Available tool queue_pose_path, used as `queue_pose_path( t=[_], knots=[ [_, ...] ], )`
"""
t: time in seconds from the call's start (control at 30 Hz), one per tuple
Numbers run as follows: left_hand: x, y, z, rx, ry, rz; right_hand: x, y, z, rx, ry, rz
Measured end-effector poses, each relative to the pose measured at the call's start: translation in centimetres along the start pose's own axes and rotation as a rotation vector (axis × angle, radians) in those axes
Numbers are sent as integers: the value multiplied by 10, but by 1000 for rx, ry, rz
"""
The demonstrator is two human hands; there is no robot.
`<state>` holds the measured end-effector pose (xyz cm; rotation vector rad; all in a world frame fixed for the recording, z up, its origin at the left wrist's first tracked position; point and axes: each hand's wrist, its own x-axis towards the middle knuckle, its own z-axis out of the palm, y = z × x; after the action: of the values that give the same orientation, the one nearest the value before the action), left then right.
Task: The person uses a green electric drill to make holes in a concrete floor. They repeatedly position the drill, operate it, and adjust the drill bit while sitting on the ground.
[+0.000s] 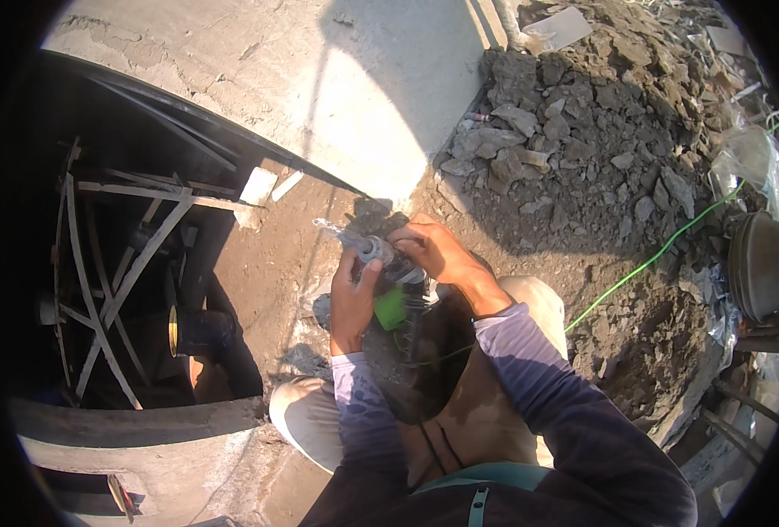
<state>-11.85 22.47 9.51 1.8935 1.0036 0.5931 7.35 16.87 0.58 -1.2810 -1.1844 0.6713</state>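
Bare earth [266, 255] beside a dark pit [108, 123], with two hands meeting at a grey round-ended piece [371, 249] to the pit's right.

The left hand [352, 303], the one nearer the pit, is curled closed around the grey round-ended piece, its thumb against the rim; the right hand [442, 255], on the side away from the pit, has its fingers bent in at the piece's edge, though whether they pinch it I cannot tell. A green part [389, 309], also right of the pit, shows just beside the left hand. Crossed wooden strips [154, 247] and a dark cylinder [205, 334] with a yellow rim are inside the pit; a concrete slab [275, 88] borders its far side. Well to the pit's right are a rubble heap [556, 132] and a green cable [670, 244].
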Motion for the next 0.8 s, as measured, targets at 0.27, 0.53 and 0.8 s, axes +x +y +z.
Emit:
queue_pose_path(
  t=[0.27,0.53,0.8],
  knots=[
    [8,-5,1,-22,21,35,10,2,-12,73,-108,46],
    [7,2,1,-27,6,19,10,10,-10,55,-72,-3],
    [8,3,0,-70,-4,13,12,8,-16,174,-179,75]
  ],
)
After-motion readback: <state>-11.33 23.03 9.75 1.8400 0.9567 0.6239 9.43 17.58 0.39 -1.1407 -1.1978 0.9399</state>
